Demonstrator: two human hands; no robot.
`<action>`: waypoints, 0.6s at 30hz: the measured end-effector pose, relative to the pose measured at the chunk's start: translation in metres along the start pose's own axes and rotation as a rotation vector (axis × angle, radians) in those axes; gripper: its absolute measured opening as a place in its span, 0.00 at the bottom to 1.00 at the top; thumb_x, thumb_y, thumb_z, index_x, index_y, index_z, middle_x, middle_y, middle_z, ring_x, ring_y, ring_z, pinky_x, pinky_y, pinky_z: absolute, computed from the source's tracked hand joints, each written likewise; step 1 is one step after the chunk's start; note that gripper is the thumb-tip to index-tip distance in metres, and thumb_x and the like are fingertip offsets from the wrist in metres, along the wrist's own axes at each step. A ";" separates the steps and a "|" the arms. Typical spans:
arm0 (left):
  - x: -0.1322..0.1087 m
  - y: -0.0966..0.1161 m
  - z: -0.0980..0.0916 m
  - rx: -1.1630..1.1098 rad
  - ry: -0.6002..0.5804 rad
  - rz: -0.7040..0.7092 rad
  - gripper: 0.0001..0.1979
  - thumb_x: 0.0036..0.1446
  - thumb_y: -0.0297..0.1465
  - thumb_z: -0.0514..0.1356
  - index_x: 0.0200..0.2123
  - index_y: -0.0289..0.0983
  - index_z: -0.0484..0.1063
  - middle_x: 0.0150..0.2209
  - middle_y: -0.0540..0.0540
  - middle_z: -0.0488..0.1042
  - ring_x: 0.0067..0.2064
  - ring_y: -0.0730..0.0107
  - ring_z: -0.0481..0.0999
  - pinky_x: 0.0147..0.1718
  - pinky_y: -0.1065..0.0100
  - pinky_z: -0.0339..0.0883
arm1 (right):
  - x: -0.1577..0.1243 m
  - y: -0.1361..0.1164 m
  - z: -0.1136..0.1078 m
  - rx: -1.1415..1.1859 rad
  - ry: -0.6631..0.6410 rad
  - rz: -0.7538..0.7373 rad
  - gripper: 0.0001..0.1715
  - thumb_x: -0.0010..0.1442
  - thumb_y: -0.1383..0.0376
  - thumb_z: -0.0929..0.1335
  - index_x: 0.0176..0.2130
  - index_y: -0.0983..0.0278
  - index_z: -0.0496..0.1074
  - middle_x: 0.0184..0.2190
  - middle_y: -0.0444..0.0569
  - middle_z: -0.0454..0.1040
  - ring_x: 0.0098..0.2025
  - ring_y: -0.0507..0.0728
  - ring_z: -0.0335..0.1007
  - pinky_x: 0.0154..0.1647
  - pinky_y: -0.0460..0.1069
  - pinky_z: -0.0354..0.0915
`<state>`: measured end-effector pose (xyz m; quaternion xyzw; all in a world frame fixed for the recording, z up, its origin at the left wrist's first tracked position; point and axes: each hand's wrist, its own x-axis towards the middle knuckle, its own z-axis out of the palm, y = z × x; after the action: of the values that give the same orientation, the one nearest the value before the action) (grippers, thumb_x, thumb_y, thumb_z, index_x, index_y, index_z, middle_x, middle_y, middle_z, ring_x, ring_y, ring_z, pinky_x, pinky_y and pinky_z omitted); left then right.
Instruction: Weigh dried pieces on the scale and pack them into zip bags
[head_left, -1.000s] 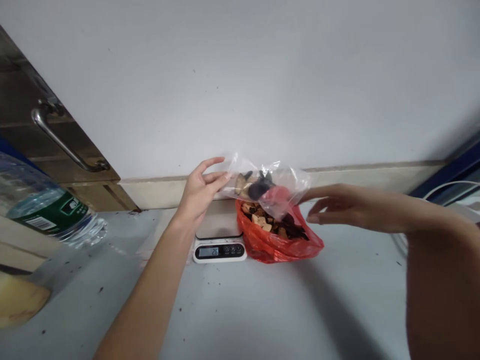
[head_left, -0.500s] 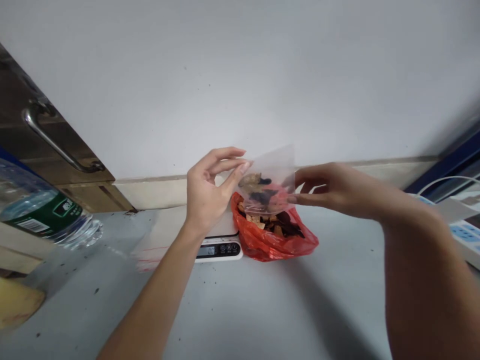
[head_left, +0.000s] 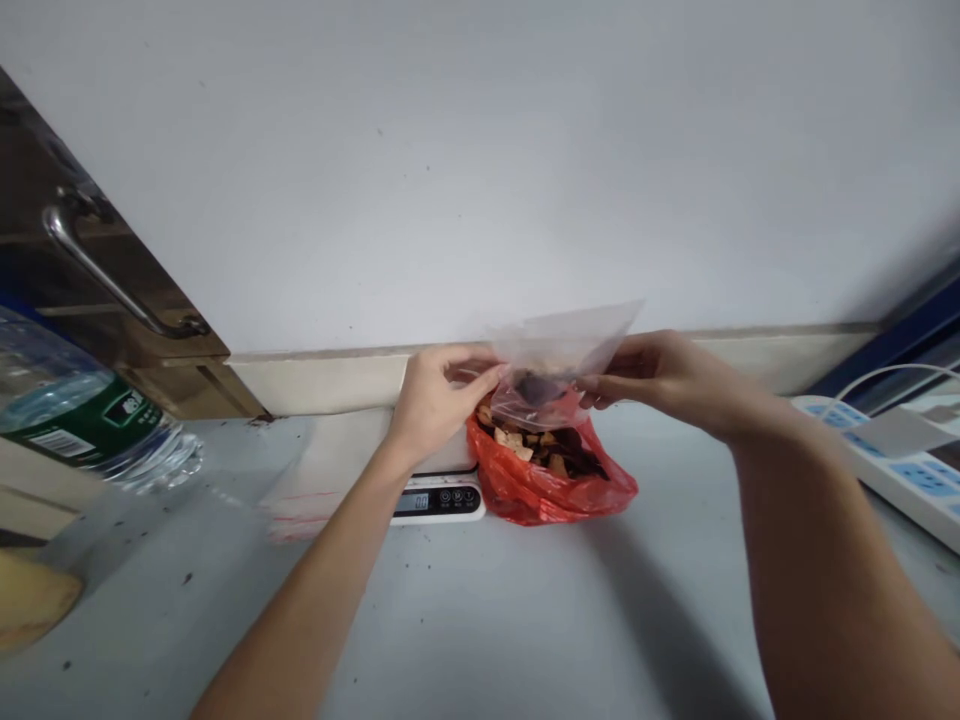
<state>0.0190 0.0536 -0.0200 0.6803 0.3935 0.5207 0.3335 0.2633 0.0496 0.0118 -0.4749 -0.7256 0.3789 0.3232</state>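
Between my hands is a clear plastic bag [head_left: 577, 335] with dark and brownish dried pieces in its lower part. My left hand [head_left: 454, 395] pinches its left edge between thumb and fingers. My right hand [head_left: 645, 375] grips the opposite side, thumb in front, some fingers hidden behind the film. Directly beneath sits a red plastic bag [head_left: 551, 500], its mouth spread around tan and dark brown dried chunks [head_left: 517, 443]. The white kitchen scale [head_left: 439, 508] beside it reads 0.0 and is partly covered by my left forearm and hand.
Flat clear bags with red lines [head_left: 311, 490] lie left of the scale. A water bottle [head_left: 90, 430] and a yellowish object [head_left: 34, 600] are at the left, below a metal handle [head_left: 120, 280]. A power strip [head_left: 892, 460] with a cable is at the right. The wall [head_left: 480, 180] rises behind.
The clear bag has tipped, its upper part swinging right and its contents bunching lower. My left hand has moved slightly down and right; my right hand stays on the bag's side.
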 end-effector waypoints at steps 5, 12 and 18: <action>-0.001 0.001 0.008 -0.021 0.096 0.035 0.04 0.55 0.32 0.69 0.32 0.38 0.83 0.35 0.46 0.86 0.37 0.65 0.85 0.41 0.66 0.79 | 0.001 -0.001 0.003 -0.052 0.024 -0.010 0.23 0.48 0.46 0.77 0.32 0.62 0.82 0.31 0.51 0.84 0.31 0.59 0.78 0.30 0.52 0.71; 0.000 0.006 0.005 -0.019 0.189 0.086 0.04 0.56 0.33 0.69 0.32 0.38 0.82 0.35 0.47 0.85 0.36 0.66 0.84 0.41 0.67 0.79 | -0.001 -0.012 0.003 -0.001 0.182 -0.076 0.29 0.45 0.42 0.79 0.32 0.63 0.79 0.27 0.49 0.79 0.28 0.56 0.73 0.26 0.51 0.69; 0.000 0.004 0.005 -0.054 0.148 0.094 0.02 0.54 0.30 0.70 0.31 0.37 0.81 0.34 0.47 0.85 0.36 0.67 0.84 0.42 0.68 0.79 | -0.001 -0.014 0.007 0.056 0.301 -0.163 0.27 0.46 0.42 0.78 0.26 0.61 0.78 0.23 0.47 0.75 0.27 0.55 0.70 0.30 0.52 0.69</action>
<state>0.0249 0.0512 -0.0180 0.6484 0.3707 0.5950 0.2968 0.2519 0.0435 0.0202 -0.4566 -0.6945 0.2959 0.4708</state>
